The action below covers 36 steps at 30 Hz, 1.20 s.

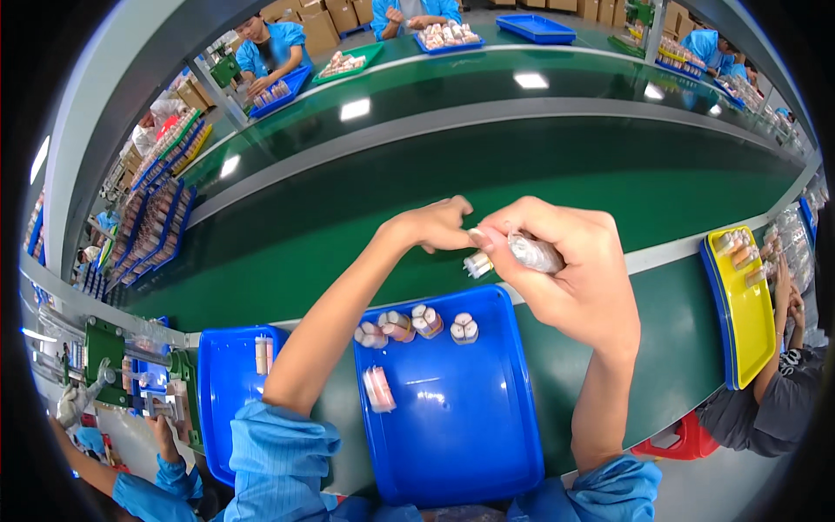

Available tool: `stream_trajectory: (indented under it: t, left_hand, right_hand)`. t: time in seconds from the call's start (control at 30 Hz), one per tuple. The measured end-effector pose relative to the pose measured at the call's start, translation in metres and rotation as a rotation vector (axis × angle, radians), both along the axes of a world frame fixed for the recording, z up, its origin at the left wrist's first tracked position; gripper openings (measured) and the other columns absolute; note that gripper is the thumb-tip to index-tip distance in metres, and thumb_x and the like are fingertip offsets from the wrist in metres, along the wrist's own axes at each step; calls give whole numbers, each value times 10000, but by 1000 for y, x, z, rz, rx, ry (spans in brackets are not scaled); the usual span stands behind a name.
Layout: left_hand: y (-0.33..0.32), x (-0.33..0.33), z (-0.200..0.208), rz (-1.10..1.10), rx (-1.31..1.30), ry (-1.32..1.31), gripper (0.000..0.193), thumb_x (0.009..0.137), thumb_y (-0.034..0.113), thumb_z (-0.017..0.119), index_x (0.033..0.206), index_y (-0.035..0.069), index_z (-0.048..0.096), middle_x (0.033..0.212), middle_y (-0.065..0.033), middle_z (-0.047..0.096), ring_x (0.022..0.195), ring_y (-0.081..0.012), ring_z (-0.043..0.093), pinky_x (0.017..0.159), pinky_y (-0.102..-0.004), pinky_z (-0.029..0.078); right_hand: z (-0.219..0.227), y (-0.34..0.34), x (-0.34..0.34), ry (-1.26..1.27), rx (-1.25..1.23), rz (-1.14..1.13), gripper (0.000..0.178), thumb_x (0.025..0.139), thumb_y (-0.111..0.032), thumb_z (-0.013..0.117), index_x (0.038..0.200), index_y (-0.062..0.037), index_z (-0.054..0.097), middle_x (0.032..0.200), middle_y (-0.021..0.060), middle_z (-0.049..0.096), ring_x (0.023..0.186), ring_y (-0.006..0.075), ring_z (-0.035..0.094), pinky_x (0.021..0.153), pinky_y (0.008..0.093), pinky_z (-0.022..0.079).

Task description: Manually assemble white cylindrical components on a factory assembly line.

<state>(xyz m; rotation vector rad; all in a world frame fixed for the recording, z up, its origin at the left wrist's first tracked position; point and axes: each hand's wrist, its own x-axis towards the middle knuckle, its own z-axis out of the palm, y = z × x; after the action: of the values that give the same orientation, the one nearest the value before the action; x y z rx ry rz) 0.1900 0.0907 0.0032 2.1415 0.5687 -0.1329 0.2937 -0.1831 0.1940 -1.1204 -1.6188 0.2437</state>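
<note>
My right hand (574, 261) is closed around a crumpled clear plastic bag (535, 252), held over the near edge of the green belt. My left hand (432, 224) meets its thumb and fingertips, fingers bent; whatever lies between them is hidden. Just below the joined fingertips shows a small bundle of pale cylinders (477, 264); whether it is held or lies on the belt I cannot tell. Under my hands stands a blue tray (452, 444). Several bundles of short cylinders (427, 321) stand along its far side, and a pinkish bundle (378, 389) lies at its left.
A second blue tray (228, 409) and a green-framed machine (109, 357) are at left. Stacked yellow trays (758, 339) stand at right beside a co-worker. Beyond the green belt (287, 252) and grey rail (487, 113), other people handle filled trays.
</note>
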Motion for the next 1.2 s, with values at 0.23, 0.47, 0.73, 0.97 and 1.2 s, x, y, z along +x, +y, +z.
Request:
stream_trajectory:
  t: [0.23,0.47,0.73,0.97,1.2]
  left_hand:
    - [-65,14,21,-206,-300,-282,480,856,359,752,1231,96,608,1212,-124,555,960,-227,684,789,-338,586]
    - [-86,-43,115,313,540,-290,402,847,294,763,1158,51,689,1055,-151,737,865,-289,737,780,-415,584]
    - [-215,-230,129,1059,671,-131,409,830,146,808,1189,0,677,1024,-140,714,917,-242,670,836,-373,524]
    - [-269,-261,100,899,202,-237,523,791,70,805,1287,52,642,1200,-151,673,1280,-346,530,1064,-422,436]
    - [-219,-235,137,530,-924,-634,585,1087,421,475,1460,-26,417,1199,-236,658,970,-282,707,849,-405,598]
  right_hand:
    - [-7,1,-4,-56,-67,39,90,892,-68,751,923,11,721,781,100,737,697,129,704,615,253,523]
    - [-5,-10,-33,-353,-500,358,134,872,-139,738,923,-16,755,773,169,723,665,264,723,581,337,532]
    - [-120,-19,-126,-592,-807,250,461,889,-336,749,1134,19,587,1040,270,676,801,458,706,707,534,591]
    - [-98,-3,-90,-283,-678,559,514,818,-232,756,1264,-28,602,1117,180,670,926,385,692,782,466,580]
    - [-24,23,-57,30,-597,812,564,750,-24,713,1308,-48,636,1082,110,646,865,207,635,721,305,512]
